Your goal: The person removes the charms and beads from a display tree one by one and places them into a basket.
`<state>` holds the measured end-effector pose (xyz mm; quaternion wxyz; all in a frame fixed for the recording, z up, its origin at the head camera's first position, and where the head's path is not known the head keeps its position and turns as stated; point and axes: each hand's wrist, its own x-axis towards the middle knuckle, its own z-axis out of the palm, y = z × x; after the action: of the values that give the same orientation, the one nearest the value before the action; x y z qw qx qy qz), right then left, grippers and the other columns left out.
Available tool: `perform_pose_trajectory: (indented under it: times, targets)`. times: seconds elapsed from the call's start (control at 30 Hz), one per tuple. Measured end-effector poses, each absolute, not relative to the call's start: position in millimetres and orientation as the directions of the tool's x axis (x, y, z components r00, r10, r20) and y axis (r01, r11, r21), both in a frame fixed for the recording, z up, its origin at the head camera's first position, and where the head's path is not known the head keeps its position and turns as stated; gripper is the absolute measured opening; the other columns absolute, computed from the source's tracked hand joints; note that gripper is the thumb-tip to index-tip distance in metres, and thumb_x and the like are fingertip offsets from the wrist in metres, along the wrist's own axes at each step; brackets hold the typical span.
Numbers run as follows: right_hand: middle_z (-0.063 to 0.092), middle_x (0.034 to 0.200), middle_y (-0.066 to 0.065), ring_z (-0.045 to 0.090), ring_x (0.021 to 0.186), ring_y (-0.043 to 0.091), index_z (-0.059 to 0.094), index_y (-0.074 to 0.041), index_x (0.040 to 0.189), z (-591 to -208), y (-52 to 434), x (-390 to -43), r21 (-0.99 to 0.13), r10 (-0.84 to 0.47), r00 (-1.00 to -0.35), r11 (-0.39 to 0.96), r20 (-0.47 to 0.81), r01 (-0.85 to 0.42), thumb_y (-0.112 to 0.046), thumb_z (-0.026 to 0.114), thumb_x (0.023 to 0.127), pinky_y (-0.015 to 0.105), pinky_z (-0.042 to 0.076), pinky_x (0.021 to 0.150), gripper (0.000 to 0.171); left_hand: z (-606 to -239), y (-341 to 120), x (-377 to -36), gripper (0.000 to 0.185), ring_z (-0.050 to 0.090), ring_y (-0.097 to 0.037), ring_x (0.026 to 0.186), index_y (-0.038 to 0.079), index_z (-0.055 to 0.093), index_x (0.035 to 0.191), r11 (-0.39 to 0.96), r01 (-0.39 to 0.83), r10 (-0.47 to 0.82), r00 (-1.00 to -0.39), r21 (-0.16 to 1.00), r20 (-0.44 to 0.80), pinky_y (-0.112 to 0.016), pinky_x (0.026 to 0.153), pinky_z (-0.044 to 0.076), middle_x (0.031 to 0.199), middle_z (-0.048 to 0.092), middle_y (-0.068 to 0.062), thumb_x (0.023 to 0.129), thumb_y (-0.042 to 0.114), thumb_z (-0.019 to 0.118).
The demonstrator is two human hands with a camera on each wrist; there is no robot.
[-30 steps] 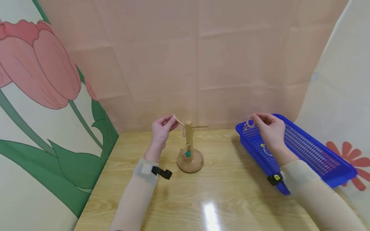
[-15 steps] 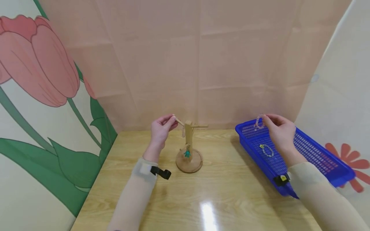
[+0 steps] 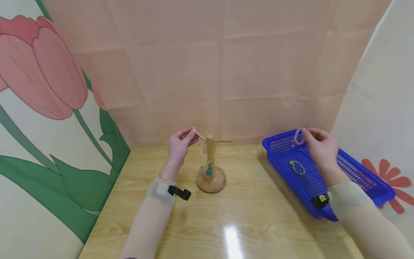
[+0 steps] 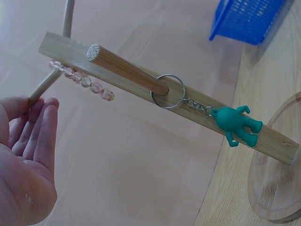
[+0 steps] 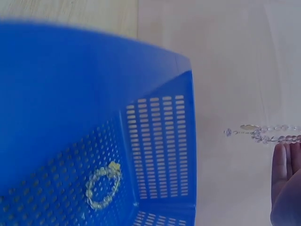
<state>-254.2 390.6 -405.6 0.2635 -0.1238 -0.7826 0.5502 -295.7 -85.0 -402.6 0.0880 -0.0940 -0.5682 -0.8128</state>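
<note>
My left hand [image 3: 179, 146] pinches the tip of the left peg [image 3: 200, 135] on a small wooden stand [image 3: 211, 152]. On that peg hangs a pink beaded bracelet [image 4: 87, 81], close to the post. A lower peg [image 4: 127, 70] carries a keyring with a teal figure [image 4: 235, 123]. My right hand [image 3: 323, 147] pinches a pale beaded bracelet [image 3: 298, 136] above the far part of the blue basket [image 3: 281, 176]. In the right wrist view the bracelet's small charm [image 5: 249, 127] dangles free. A yellowish beaded bracelet [image 5: 103, 187] lies on the basket's floor.
A wooden table [image 3: 194, 223] bears the stand at its middle and the basket at the right. Another peg [image 3: 223, 140] sticks out right from the post. A pinkish cloth backdrop [image 3: 223, 72] rises behind the table; floral panels [image 3: 55, 144] flank it.
My right hand has moved right with the pale bracelet, farther over the basket, leaving the yellowish bracelet more exposed. My left hand stays on the peg tip.
</note>
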Motion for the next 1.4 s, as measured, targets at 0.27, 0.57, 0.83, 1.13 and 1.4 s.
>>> perform_pose_trajectory:
  times: [0.27,0.57,0.83,1.13,1.4]
  targets:
    - [0.070,0.083,-0.030,0.067,0.077,-0.007,0.076,-0.005,0.125,-400.6,411.1,-254.8,-0.886,0.412,-0.868,0.458,0.279,-0.068,-0.042,0.075,0.102,0.005,0.053,0.066,0.044,-399.5,-84.1,-299.1,0.023,0.079,-0.017,0.090,-0.012,0.071,0.121,-0.346,0.240,-0.034,-0.969,0.907,0.243,-0.036,0.090,0.067,0.114,0.076,-0.027,0.102,0.001,0.073]
    - [0.069,0.087,-0.027,0.062,0.078,-0.007,0.074,-0.003,0.129,-411.0,439.5,-248.8,-0.749,0.261,-0.932,0.662,0.251,-0.016,-0.052,0.068,0.104,0.008,0.051,0.064,0.055,-400.8,-83.0,-298.1,0.014,0.079,-0.018,0.086,-0.007,0.076,0.113,-0.368,0.243,-0.047,-0.969,0.898,0.243,-0.035,0.087,0.068,0.116,0.072,-0.035,0.101,-0.001,0.073]
    - [0.075,0.091,-0.014,0.060,0.079,-0.007,0.074,-0.002,0.127,-409.1,450.4,-244.0,-0.690,0.221,-0.951,0.724,0.215,0.012,-0.053,0.067,0.104,0.010,0.050,0.063,0.056,-400.1,-83.1,-297.2,0.014,0.079,-0.017,0.086,-0.008,0.075,0.113,-0.371,0.254,-0.050,-0.966,0.893,0.254,-0.034,0.086,0.068,0.102,0.079,-0.017,0.101,-0.002,0.072]
    - [0.078,0.108,0.022,0.057,0.078,-0.010,0.078,0.002,0.121,-412.8,459.7,-238.0,-0.553,0.085,-0.972,0.832,0.217,-0.051,-0.043,0.069,0.106,0.012,0.049,0.061,0.048,-400.8,-83.8,-297.3,0.013,0.079,-0.018,0.087,-0.006,0.075,0.113,-0.363,0.251,-0.043,-0.967,0.897,0.253,-0.035,0.087,0.068,0.105,0.078,-0.022,0.101,-0.001,0.073]
    - [0.080,0.097,0.016,0.071,0.081,0.017,0.074,0.008,0.123,-418.1,468.6,-234.5,-0.522,0.012,-0.994,0.852,0.107,-0.046,-0.041,0.066,0.108,0.024,0.056,0.060,0.051,-402.7,-86.7,-297.9,0.020,0.079,-0.020,0.091,-0.008,0.074,0.118,-0.340,0.235,-0.040,-0.971,0.910,0.236,-0.036,0.089,0.067,0.110,0.077,-0.024,0.101,0.002,0.074]
